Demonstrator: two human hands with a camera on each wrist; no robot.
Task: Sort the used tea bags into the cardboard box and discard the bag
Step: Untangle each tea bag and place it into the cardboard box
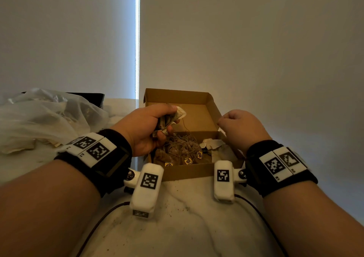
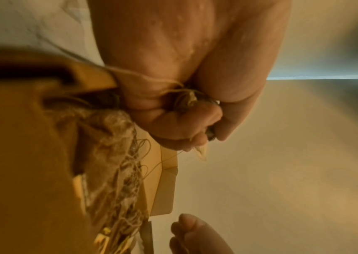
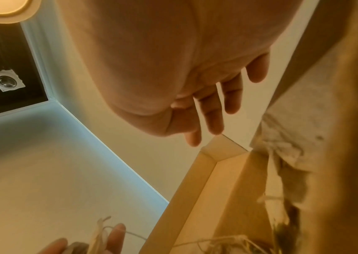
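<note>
The left hand (image 1: 146, 127) is clutching a bunch of tea bags (image 1: 169, 122) over the box (image 1: 213, 107), mid-sorting. The right hand (image 1: 241, 127) is hovering empty, fingers loose. Next, I judge, comes letting go inside.

The box (image 1: 197, 171) is plain brown cardboard. The tea bags (image 1: 178, 148) in it are stained brown, with pale strings and yellow tags (image 1: 188, 160) printed black. The bag (image 1: 41, 117) is clear, whitish plastic. The table (image 1: 189, 217) is white marble, veined grey.
</note>
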